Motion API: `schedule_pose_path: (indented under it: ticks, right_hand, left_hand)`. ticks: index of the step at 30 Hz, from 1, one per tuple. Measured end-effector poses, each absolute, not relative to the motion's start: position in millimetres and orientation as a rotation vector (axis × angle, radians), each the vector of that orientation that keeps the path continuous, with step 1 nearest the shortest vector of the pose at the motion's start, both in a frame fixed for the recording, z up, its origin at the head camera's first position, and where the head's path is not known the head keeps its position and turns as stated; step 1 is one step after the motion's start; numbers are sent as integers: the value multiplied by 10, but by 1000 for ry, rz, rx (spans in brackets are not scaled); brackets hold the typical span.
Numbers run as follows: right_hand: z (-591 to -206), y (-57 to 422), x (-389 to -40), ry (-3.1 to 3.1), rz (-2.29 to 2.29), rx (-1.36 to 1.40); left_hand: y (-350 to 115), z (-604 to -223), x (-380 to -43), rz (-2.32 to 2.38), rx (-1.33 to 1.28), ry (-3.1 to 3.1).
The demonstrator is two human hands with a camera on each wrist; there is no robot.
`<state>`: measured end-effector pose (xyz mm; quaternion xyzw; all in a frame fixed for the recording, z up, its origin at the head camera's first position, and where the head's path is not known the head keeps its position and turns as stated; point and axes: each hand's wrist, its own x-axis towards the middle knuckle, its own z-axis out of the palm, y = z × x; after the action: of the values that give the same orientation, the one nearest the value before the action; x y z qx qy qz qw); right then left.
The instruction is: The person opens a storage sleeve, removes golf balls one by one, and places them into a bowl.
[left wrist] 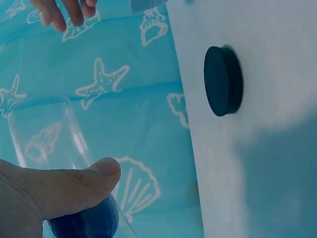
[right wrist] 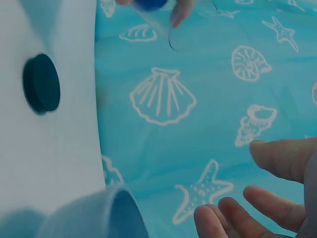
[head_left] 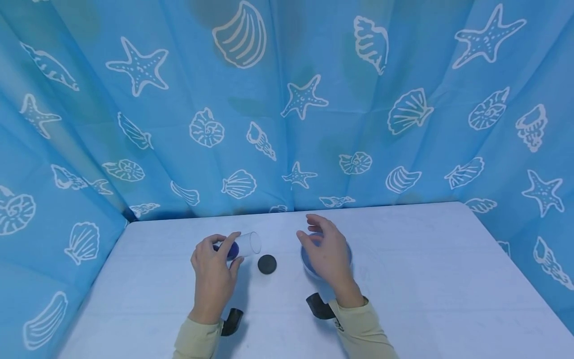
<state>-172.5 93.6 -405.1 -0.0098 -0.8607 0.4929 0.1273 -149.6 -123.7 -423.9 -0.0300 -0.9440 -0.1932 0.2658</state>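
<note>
My left hand (head_left: 214,274) grips a clear cylindrical jar (head_left: 249,243), tipped on its side with its mouth to the right. Inside it, near the fingers, lies a dark blue ball (head_left: 232,251); the left wrist view shows the dimpled ball (left wrist: 89,220) under the thumb. Above a blue bowl (head_left: 308,266) hovers my right hand (head_left: 331,257), fingers loosely bent and nothing between them. The hand hides much of the bowl's inside. A round black lid (head_left: 267,264) rests on the table between the two hands.
A white cloth covers the table (head_left: 426,279). Blue curtains (head_left: 287,109) with shell and starfish prints hang behind it and along both sides. Black curved mounts stick out at the left wrist (head_left: 232,322) and the right wrist (head_left: 320,306).
</note>
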Motion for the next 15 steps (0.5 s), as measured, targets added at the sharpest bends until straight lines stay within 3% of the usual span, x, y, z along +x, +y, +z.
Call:
schedule_pose_path:
  ticks: [15]
  right_hand:
    - [-4075,699,-1657,-2486,1564,20]
  left_hand:
    - [-1212,-4221,-1483,-500,-88,-2549]
